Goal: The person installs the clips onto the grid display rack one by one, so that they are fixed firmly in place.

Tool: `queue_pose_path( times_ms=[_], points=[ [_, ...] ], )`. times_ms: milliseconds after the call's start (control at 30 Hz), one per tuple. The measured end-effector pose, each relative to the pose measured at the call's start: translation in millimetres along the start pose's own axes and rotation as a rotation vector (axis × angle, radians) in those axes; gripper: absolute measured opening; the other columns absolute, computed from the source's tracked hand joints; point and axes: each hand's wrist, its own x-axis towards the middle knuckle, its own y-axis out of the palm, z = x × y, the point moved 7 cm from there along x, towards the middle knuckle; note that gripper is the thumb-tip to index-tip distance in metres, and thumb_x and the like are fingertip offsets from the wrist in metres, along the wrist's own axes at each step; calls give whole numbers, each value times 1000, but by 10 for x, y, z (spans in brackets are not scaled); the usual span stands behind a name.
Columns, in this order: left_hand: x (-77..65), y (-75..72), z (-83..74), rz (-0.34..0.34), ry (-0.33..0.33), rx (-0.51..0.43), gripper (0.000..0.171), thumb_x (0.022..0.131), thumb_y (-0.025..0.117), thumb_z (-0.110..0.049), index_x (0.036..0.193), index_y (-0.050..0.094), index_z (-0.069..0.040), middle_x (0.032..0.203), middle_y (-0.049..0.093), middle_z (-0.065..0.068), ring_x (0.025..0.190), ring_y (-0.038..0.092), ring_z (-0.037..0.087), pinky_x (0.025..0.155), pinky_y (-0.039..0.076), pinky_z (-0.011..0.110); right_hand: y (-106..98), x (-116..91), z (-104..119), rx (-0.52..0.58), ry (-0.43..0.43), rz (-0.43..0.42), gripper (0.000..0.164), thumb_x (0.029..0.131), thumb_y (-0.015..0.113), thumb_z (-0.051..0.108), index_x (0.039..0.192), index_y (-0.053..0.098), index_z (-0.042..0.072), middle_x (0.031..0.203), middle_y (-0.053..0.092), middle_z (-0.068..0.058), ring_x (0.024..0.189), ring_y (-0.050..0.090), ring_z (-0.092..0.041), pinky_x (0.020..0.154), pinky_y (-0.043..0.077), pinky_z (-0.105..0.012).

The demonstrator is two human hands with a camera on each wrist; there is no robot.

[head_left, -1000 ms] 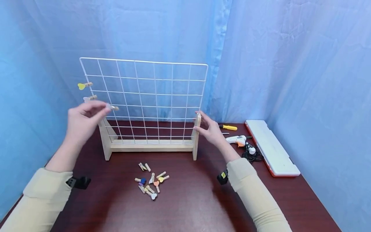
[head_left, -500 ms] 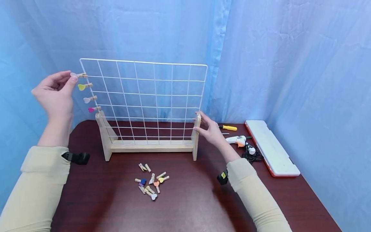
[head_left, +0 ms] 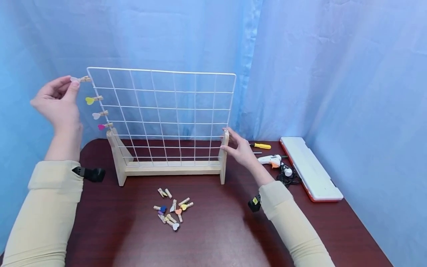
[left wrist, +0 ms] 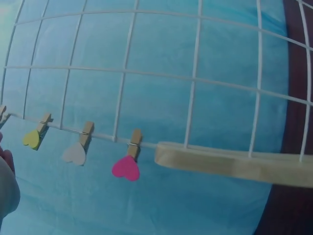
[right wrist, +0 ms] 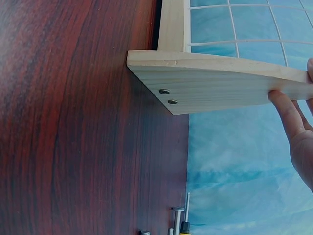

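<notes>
My left hand [head_left: 60, 94] pinches a wooden clothespin [head_left: 86, 79] by its pale heart, its tip at the upper left edge of the white wire grid [head_left: 160, 108]. Below it on the same edge sit clothespins with a yellow heart [head_left: 89, 100], a white heart [head_left: 96, 116] and a pink heart [head_left: 101, 127]. The left wrist view shows those three hearts clearly, the pink one [left wrist: 126, 169] nearest the wooden upright [left wrist: 220, 164]. My right hand [head_left: 241, 150] grips the top of the stand's right upright [head_left: 224, 159], thumb on the near side.
Several loose clothespins [head_left: 172, 206] lie on the dark red table [head_left: 213, 230] before the stand. At right are a yellow-handled screwdriver [head_left: 261, 146], a white glue gun [head_left: 271, 160] with its black cord [head_left: 288, 177], and a white case [head_left: 311, 168]. Blue curtains [head_left: 186, 33] hang behind.
The left hand first carried the clothespin from in front of the grid out to its left edge, then moved slightly up along it. The right hand keeps its grip on the upright.
</notes>
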Motion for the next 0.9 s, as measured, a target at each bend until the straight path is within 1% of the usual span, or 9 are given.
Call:
queue_pose_path(
  times_ms=[167, 333, 500, 600, 633, 700, 767, 833, 900],
  points=[
    [33, -42, -5, -61, -26, -49, 38, 51, 84, -13, 84, 71, -1, 75, 65, 6, 70, 55, 13, 72, 43, 24, 31, 6, -24, -9, -11, 1, 64, 80, 64, 33, 135, 31, 38, 136, 42, 4, 116, 48, -15, 92, 42, -37],
    [-5, 27, -3, -14, -18, 27, 36, 53, 83, -16, 85, 71, -3, 76, 66, 5, 70, 56, 12, 70, 42, 23, 38, 11, 12, -13, 3, 2, 64, 81, 64, 28, 136, 32, 34, 136, 42, 1, 117, 48, -18, 92, 42, -38],
    [-16, 61, 10, 12, -3, 59, 33, 57, 81, -17, 86, 71, -5, 79, 65, 4, 74, 57, 11, 72, 43, 22, 15, -38, 240, -2, -9, 10, 64, 82, 63, 15, 138, 32, 19, 137, 41, -9, 117, 48, -26, 93, 40, -44],
    [-11, 67, 9, 34, -3, 55, 33, 59, 80, -15, 90, 70, -7, 85, 66, 4, 78, 57, 11, 75, 42, 21, 1, -56, 322, -14, -11, 10, 63, 83, 62, 13, 138, 32, 16, 136, 41, -12, 116, 48, -27, 92, 41, -44],
    [-20, 73, -6, 45, 9, 83, 34, 60, 80, -15, 92, 70, -8, 88, 65, 3, 81, 56, 11, 75, 41, 21, 0, -57, 323, -11, -10, 10, 64, 83, 62, 13, 138, 32, 16, 136, 41, -12, 117, 48, -27, 91, 41, -45],
    [-64, 92, -62, 66, 57, 176, 36, 63, 78, -16, 98, 68, -12, 96, 63, 0, 87, 54, 9, 75, 39, 20, 3, -56, 322, -16, -11, 16, 64, 83, 62, 12, 139, 30, 14, 136, 41, -12, 117, 47, -28, 91, 41, -45],
    [-153, 118, -144, 88, 128, 310, 38, 67, 76, -19, 103, 65, -17, 102, 59, -5, 92, 50, 6, 75, 37, 19, 14, -37, 248, -8, -9, 17, 65, 83, 62, 16, 139, 30, 19, 137, 41, -7, 118, 47, -25, 92, 40, -44],
    [-278, 148, -235, 98, 239, 449, 37, 69, 75, -23, 105, 65, -19, 104, 56, -8, 94, 47, 4, 73, 37, 18, 30, -14, 156, -4, -7, 16, 66, 82, 63, 20, 139, 30, 23, 137, 41, -2, 118, 47, -22, 93, 40, -42],
    [-411, 171, -273, 127, 327, 524, 36, 70, 75, -23, 105, 65, -17, 103, 55, -9, 94, 46, 4, 73, 37, 17, 43, 6, 69, -3, -7, 12, 67, 81, 64, 24, 139, 29, 28, 137, 41, 1, 118, 47, -19, 93, 41, -39]
  ],
)
